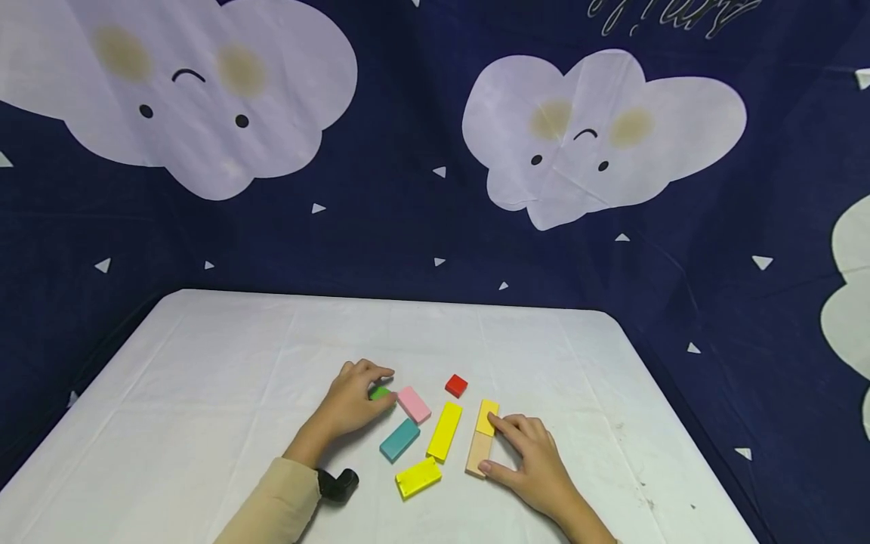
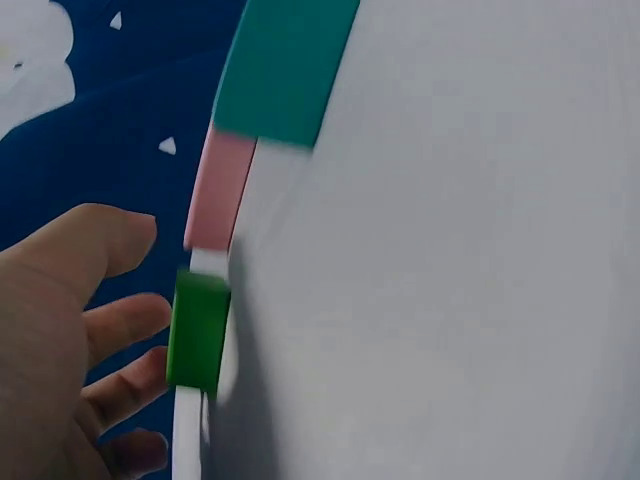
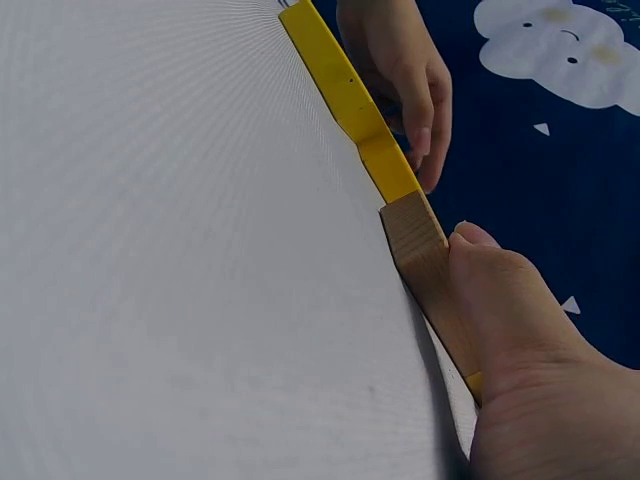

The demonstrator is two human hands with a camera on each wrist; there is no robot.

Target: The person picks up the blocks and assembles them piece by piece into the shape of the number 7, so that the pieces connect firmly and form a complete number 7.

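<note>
Hanging behind everything is a dark blue backdrop (image 1: 401,234) with printed clouds, and below it spreads the white table (image 1: 183,423). From my end I have two hands down on it. The right hand (image 1: 540,468) has thumb and forefinger spread along a pair of blocks, touching rather than wrapped round them. The left hand (image 1: 352,399) is loosely parted about one block, pinching nothing that I can see; whether a fingertip brushes it, I cannot tell.

The long yellow block (image 1: 445,432) lies mid-group, its near end at a corner of the speckled yellow block (image 1: 417,479). The teal block (image 1: 399,440) sits left of it, the pink block (image 1: 414,405) just beyond. Under the right hand, the wooden block (image 1: 478,455) meets the short yellow block (image 1: 485,412) end to end. Smallest are the red block (image 1: 456,385), off alone at the far side, and the green block (image 1: 378,393) within the left hand's spread.

I read this as lining up one pair while reaching for another piece. The next move, I judge, calls for closing thumb and finger squarely on the green without nudging the pink.
</note>
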